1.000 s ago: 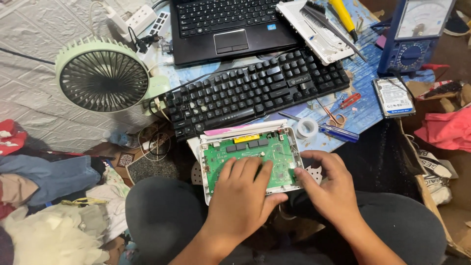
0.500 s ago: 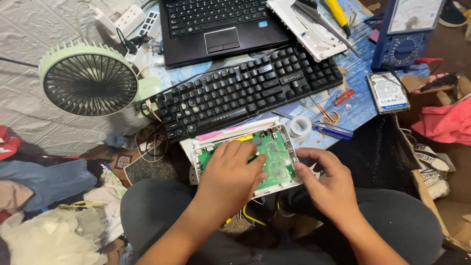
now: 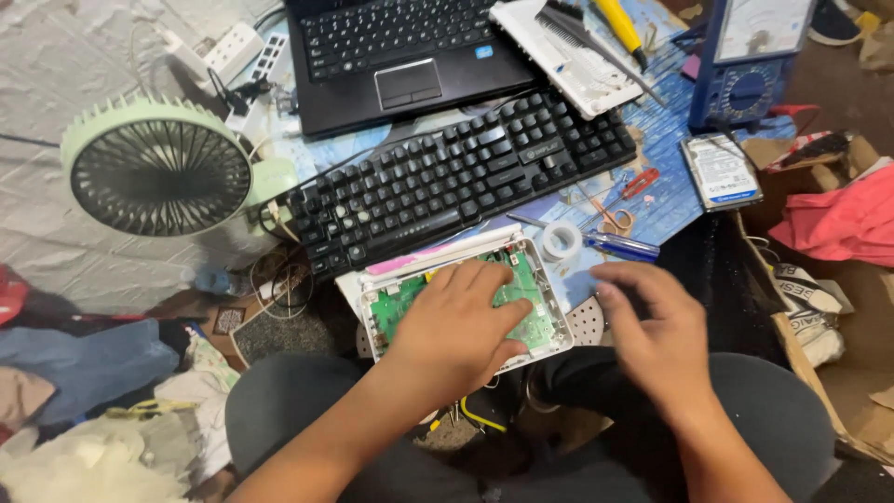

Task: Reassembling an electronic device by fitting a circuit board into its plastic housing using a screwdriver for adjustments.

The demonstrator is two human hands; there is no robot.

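Observation:
An opened white plastic case with a green circuit board inside rests on my lap. My left hand lies flat on the board, fingers spread and pressing down on it. My right hand hovers just right of the case, blurred by motion, fingers loosely apart and holding nothing. A perforated white cover lies between the case and that hand.
A black keyboard and a laptop lie ahead. Left stands a pale green fan. A tape roll, a blue-handled tool, scissors, a hard drive and a blue meter sit at the right.
My right hand has let go of the case's right edge and moved away to the right. My left hand has stayed pressed on the board, and the view has shifted slightly.

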